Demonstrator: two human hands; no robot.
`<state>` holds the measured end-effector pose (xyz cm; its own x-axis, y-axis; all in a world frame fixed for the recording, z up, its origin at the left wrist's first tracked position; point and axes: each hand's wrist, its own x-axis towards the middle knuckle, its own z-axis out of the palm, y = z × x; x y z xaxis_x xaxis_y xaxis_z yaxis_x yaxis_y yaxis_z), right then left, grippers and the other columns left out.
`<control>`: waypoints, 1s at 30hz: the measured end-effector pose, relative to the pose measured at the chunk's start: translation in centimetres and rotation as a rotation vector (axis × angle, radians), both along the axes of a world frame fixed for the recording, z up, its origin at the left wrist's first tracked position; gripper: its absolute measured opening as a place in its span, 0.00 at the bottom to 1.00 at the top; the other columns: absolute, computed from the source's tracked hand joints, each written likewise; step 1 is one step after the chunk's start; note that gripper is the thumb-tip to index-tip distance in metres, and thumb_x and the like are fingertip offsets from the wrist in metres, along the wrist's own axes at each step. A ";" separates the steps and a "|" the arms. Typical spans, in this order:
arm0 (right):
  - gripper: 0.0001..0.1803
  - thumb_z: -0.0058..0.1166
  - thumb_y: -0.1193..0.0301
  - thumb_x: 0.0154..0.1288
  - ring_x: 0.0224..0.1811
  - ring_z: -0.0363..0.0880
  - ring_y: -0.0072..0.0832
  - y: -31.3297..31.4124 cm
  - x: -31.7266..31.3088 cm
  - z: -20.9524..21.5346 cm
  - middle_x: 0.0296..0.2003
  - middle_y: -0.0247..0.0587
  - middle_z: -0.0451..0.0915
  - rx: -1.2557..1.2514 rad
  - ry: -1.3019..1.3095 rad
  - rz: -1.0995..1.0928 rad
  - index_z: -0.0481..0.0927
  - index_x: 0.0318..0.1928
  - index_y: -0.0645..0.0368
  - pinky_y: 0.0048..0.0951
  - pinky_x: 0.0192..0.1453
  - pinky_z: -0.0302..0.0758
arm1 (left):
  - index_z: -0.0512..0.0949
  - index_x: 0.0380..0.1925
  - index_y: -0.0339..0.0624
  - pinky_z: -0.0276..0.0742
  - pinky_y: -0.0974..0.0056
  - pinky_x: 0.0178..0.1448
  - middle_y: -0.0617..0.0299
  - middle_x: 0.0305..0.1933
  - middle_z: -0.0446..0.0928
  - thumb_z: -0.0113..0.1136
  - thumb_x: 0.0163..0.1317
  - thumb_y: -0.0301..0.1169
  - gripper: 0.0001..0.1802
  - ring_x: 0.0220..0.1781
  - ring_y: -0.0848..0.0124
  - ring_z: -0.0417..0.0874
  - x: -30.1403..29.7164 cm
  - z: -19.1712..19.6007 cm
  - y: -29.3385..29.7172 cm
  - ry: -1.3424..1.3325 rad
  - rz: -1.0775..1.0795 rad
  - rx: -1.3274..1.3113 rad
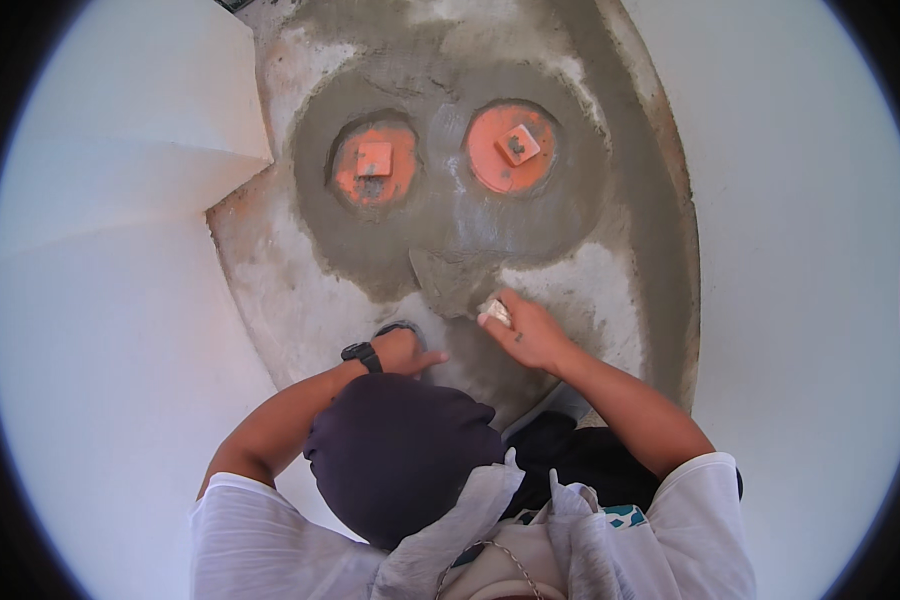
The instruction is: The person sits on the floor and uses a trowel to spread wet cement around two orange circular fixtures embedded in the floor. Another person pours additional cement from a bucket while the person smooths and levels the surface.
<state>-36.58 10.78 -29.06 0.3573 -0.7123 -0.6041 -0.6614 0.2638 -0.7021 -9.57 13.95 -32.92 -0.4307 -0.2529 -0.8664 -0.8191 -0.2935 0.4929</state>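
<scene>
My right hand (530, 335) is closed round the pale handle of a trowel (452, 283). Grey mortar coats its blade, which lies against the wet mortar (370, 265) on the ground. My left hand (402, 352), with a black watch at the wrist, is held low beside a dark, rounded edge that looks like a shoe tip (398, 327). Its thumb is stretched out to the right, most other fingers are hidden, and nothing shows in it. Beyond the trowel, two round orange covers (487, 172) with raised square blocks sit sunk in the mortar.
White surfaces (800, 280) flank the rough concrete patch on both sides. An angular white corner (255, 160) juts in from the left. A darker mortar band (665, 270) curves along the right edge. The dark cap (400, 460) hides part of the near ground.
</scene>
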 end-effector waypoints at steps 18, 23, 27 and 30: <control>0.29 0.54 0.46 0.74 0.27 0.75 0.26 0.4 -3.6 -4.9 0.24 0.37 0.77 0.212 -0.135 -0.213 0.78 0.33 0.63 0.33 0.36 0.74 | 0.86 0.16 0.39 0.79 0.62 0.36 0.58 0.16 0.81 0.56 0.70 0.63 0.39 0.22 0.66 0.84 -0.2 -0.8 0.0 -0.014 -0.041 -0.005; 0.27 0.56 0.47 0.74 0.23 0.74 0.22 0.0 -7.9 -4.7 0.23 0.33 0.76 0.357 -0.108 -0.348 0.78 0.33 0.61 0.29 0.31 0.73 | 0.86 0.14 0.40 0.79 0.61 0.40 0.58 0.16 0.81 0.55 0.71 0.62 0.39 0.23 0.63 0.84 0.0 -1.7 0.4 0.020 -0.131 -0.130; 0.26 0.57 0.48 0.74 0.22 0.73 0.20 -1.1 -12.0 -4.4 0.23 0.32 0.76 0.256 -0.052 -0.309 0.78 0.32 0.60 0.28 0.29 0.72 | 0.86 0.15 0.39 0.79 0.60 0.42 0.56 0.17 0.82 0.56 0.70 0.62 0.38 0.24 0.61 0.85 0.0 -1.6 0.3 0.021 -0.126 -0.087; 0.26 0.58 0.47 0.73 0.22 0.74 0.21 -2.7 -15.1 -4.1 0.23 0.33 0.76 0.227 -0.002 -0.267 0.78 0.32 0.59 0.28 0.28 0.72 | 0.86 0.15 0.39 0.79 0.59 0.42 0.55 0.17 0.82 0.56 0.70 0.62 0.38 0.25 0.59 0.85 -0.3 -1.0 0.1 -0.024 -0.080 -0.035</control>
